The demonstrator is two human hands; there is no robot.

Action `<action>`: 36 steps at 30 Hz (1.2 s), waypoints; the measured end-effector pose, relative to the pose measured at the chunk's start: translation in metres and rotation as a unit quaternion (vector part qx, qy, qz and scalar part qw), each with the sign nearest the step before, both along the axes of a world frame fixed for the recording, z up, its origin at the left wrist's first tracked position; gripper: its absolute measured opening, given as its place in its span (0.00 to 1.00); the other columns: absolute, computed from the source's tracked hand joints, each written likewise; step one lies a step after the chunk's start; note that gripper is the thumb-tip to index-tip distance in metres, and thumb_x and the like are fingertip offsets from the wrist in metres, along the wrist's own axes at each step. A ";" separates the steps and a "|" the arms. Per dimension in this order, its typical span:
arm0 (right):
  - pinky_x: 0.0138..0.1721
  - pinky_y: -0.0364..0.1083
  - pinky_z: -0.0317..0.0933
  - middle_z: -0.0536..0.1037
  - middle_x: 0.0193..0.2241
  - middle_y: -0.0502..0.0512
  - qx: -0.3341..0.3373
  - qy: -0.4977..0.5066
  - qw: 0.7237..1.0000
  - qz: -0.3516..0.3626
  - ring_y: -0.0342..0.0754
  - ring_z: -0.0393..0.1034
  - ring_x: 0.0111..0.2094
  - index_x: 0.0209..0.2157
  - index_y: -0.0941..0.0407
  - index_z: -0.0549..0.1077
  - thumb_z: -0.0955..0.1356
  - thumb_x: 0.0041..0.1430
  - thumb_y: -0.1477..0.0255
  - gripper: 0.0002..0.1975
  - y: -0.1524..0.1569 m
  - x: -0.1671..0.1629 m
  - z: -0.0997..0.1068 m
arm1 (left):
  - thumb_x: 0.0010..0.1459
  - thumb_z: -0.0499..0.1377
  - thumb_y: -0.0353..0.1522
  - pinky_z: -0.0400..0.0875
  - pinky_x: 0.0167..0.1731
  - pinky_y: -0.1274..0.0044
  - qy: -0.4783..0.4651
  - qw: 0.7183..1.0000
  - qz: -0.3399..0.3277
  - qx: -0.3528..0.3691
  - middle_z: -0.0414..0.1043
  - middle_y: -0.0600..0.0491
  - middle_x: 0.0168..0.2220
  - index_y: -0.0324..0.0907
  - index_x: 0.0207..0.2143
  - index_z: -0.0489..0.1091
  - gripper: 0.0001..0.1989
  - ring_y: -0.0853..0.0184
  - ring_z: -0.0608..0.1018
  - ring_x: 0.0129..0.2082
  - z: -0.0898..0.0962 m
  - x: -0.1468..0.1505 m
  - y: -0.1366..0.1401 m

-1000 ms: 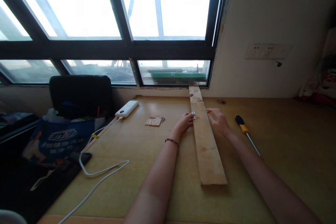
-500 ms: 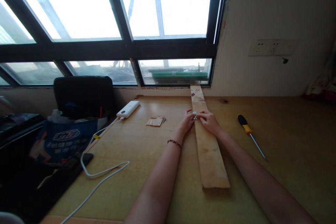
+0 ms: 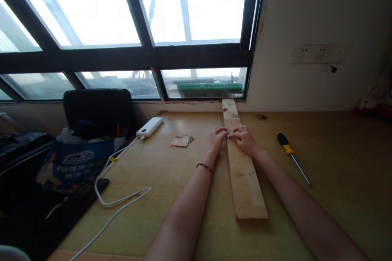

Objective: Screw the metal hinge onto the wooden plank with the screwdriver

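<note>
A long wooden board (image 3: 246, 179) lies lengthwise on the table, its far end near the window. Over its left edge my left hand (image 3: 217, 139) pinches a small shiny metal piece (image 3: 227, 133) that seems to have holes; its exact kind is too small to make out. From the other side, the fingertips of my right hand (image 3: 244, 140) are closed on the same piece, palm resting by the board. To the left lie a small flat brown piece (image 3: 180, 141) and several screws (image 3: 191, 140). A black and yellow screwdriver (image 3: 287, 149) lies at the right.
A white power bank (image 3: 150, 127) with a white cable (image 3: 122, 201) sits by the table's left edge. Beyond that edge stand a black chair (image 3: 98, 108) and a blue bag (image 3: 76, 163). Window and wall bound the table (image 3: 330, 216) at the back.
The fingers have shifted slightly around the metal piece, which now appears turned and shows less of its face. The board and the other things have stayed put.
</note>
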State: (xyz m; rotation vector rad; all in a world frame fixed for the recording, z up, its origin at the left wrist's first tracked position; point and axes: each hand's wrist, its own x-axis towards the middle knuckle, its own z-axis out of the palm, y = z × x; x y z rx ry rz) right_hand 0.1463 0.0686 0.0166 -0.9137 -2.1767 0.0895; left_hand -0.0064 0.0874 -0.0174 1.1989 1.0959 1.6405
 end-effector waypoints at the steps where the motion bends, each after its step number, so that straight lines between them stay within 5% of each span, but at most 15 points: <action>1: 0.44 0.50 0.55 0.72 0.34 0.55 -0.001 0.001 1.000 -0.001 0.49 0.56 0.40 0.34 0.52 0.77 0.62 0.52 0.83 0.16 0.000 0.000 0.000 | 0.38 0.64 0.32 0.65 0.39 0.75 0.012 1.000 0.018 0.013 0.70 0.50 0.36 0.42 0.26 0.75 0.08 0.64 0.71 0.40 0.001 0.000 0.000; 9: 0.44 0.50 0.55 0.71 0.33 0.55 -0.013 -0.004 1.000 -0.011 0.49 0.57 0.39 0.33 0.53 0.76 0.61 0.52 0.83 0.15 0.000 -0.001 -0.001 | 0.39 0.64 0.34 0.65 0.37 0.75 0.009 1.000 0.009 0.021 0.67 0.48 0.42 0.42 0.26 0.76 0.08 0.63 0.70 0.42 0.001 0.002 -0.001; 21: 0.43 0.49 0.53 0.70 0.34 0.54 -0.047 -0.014 0.998 -0.030 0.49 0.58 0.40 0.32 0.52 0.75 0.61 0.51 0.82 0.15 0.000 -0.002 -0.002 | 0.39 0.64 0.34 0.65 0.39 0.74 -0.108 0.991 -0.075 -0.031 0.73 0.51 0.31 0.40 0.30 0.74 0.12 0.67 0.72 0.34 -0.008 0.007 0.002; 30: 0.43 0.49 0.53 0.69 0.33 0.54 -0.040 -0.004 0.999 -0.028 0.49 0.59 0.39 0.31 0.52 0.75 0.62 0.52 0.81 0.14 0.000 -0.003 -0.002 | 0.41 0.64 0.33 0.63 0.43 0.74 0.032 0.997 0.061 0.029 0.67 0.50 0.36 0.44 0.26 0.76 0.06 0.63 0.68 0.43 -0.006 0.009 0.003; 36: 0.43 0.49 0.53 0.69 0.34 0.54 -0.039 -0.008 0.999 -0.030 0.49 0.59 0.40 0.31 0.52 0.75 0.61 0.51 0.82 0.15 0.000 -0.003 -0.002 | 0.42 0.64 0.34 0.65 0.42 0.75 -0.008 0.999 -0.014 0.029 0.65 0.49 0.40 0.43 0.29 0.77 0.09 0.63 0.69 0.43 -0.008 0.006 0.007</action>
